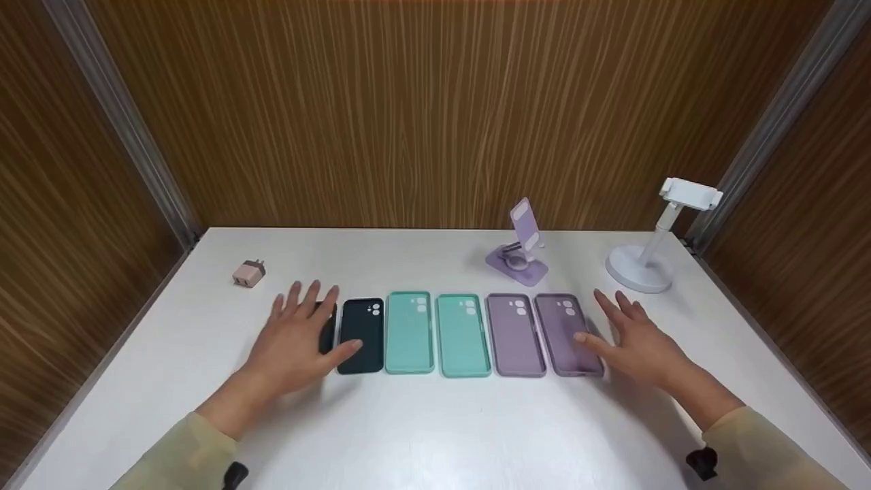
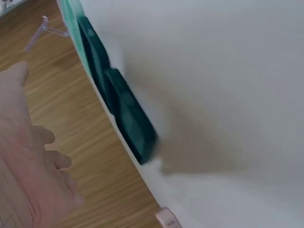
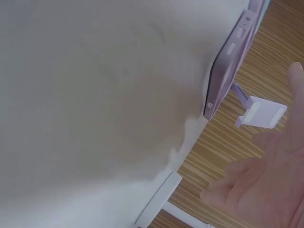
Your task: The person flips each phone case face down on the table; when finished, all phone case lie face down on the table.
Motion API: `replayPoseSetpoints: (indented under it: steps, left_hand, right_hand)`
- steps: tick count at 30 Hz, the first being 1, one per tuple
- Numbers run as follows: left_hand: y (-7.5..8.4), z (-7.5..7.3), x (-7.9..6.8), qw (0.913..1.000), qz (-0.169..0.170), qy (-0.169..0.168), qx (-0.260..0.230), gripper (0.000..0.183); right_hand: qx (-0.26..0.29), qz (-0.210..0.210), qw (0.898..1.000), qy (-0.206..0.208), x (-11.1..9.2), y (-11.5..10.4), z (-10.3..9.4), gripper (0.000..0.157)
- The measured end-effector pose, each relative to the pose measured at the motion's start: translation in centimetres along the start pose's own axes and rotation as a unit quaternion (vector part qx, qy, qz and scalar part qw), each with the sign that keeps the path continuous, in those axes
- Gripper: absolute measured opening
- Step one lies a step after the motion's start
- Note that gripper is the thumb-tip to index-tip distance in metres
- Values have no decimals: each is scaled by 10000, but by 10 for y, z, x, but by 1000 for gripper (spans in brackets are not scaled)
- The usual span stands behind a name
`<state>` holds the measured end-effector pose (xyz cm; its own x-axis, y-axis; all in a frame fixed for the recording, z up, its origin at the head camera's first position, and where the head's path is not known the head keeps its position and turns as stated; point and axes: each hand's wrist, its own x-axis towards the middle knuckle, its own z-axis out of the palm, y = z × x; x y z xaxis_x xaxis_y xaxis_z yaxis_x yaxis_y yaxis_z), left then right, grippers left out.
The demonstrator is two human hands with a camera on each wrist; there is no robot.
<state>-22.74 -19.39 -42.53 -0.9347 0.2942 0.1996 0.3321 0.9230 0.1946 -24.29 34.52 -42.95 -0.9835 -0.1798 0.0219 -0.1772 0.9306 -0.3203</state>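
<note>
Phone cases lie side by side in a row on the white table. Two are dark green, the second dark case (image 1: 363,337) in plain sight and the leftmost dark case (image 1: 329,332) partly hidden by my left hand (image 1: 289,350). Beside them come two mint cases, the left mint case (image 1: 408,333) and the right mint case (image 1: 463,337). A lighter purple case (image 1: 517,337) and a darker purple case (image 1: 565,330) end the row. With fingers spread, my left hand hovers over the dark end, holding nothing. My right hand (image 1: 639,347), also spread and holding nothing, overlaps the rightmost case's edge.
Behind the purple cases stands a purple folding phone stand (image 1: 526,224). A white phone stand (image 1: 639,272) with a round base is at the back right. A pink plug charger (image 1: 249,273) lies at the back left. Wood-grain panels (image 1: 408,116) enclose the table's back and sides.
</note>
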Motion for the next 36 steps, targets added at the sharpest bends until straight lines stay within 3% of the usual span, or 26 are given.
replayPoseSetpoints:
  steps: [5,11,17,24,29,36]
  left_hand:
    - [37,-3,23,9990,415,38,-184,99]
    - [93,2,50,9936,935,-48,-635,97]
    - [152,20,71,9848,1340,-155,-1090,97]
    - [212,49,91,9754,1665,-149,-1436,94]
    - [238,67,103,9705,1662,-310,-1721,91]
    - [254,90,116,9574,1411,-848,-2372,90]
  right_hand:
    - [733,-20,9973,89,-1,-2,-2,96]
    - [1450,62,9894,61,-2,-6,-2,92]
    - [1996,209,9796,-47,-1,-7,1,89]
    - [2123,381,9763,-204,-1,-1,3,90]
    - [2221,538,9727,-392,0,4,3,94]
    - [2396,617,9677,-490,4,8,4,91]
